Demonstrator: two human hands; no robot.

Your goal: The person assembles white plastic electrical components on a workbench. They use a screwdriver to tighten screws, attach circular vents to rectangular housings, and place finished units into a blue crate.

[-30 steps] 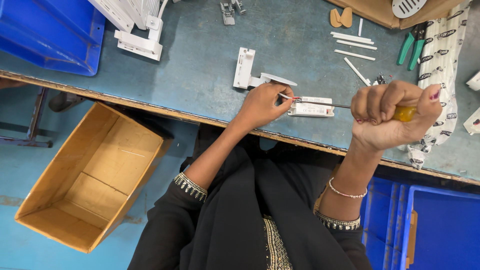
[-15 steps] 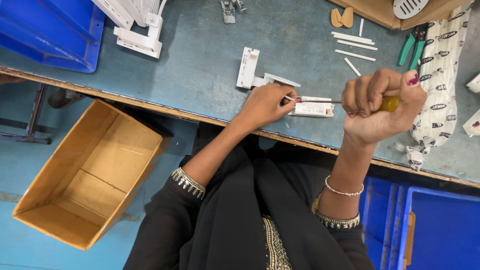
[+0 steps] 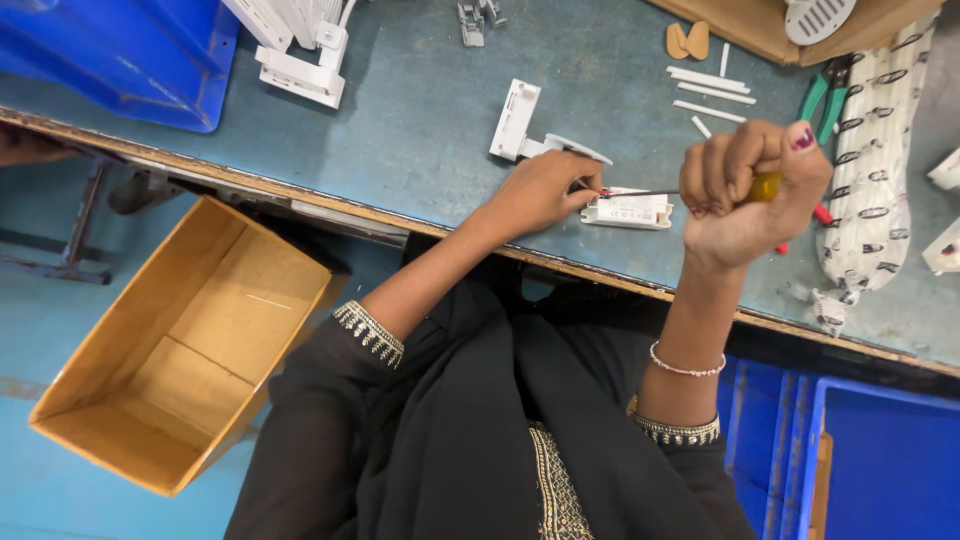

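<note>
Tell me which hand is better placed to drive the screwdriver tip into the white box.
Right. The right hand grips the yellow-handled screwdriver, its tip at the white box. The left hand is busy pinching at that end.

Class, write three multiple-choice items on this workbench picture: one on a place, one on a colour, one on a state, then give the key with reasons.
1. Where does the open cardboard box stand?
A. on the bench
B. on the floor to the person's left, below the bench edge
C. inside the blue bin

2. What colour is the handle of the screwdriver in the right hand?
A. yellow
B. black
C. white

3. How is the left hand placed?
A. raised in the air, holding nothing
B. resting inside the cardboard box
C. down on the bench at the end of the small white unit

Key: 1 B, the box sits lower than the bench edge, on the blue floor. 2 A, yellow shows between the closed fingers. 3 C, its fingers meet the unit where the screwdriver tip points.
</note>
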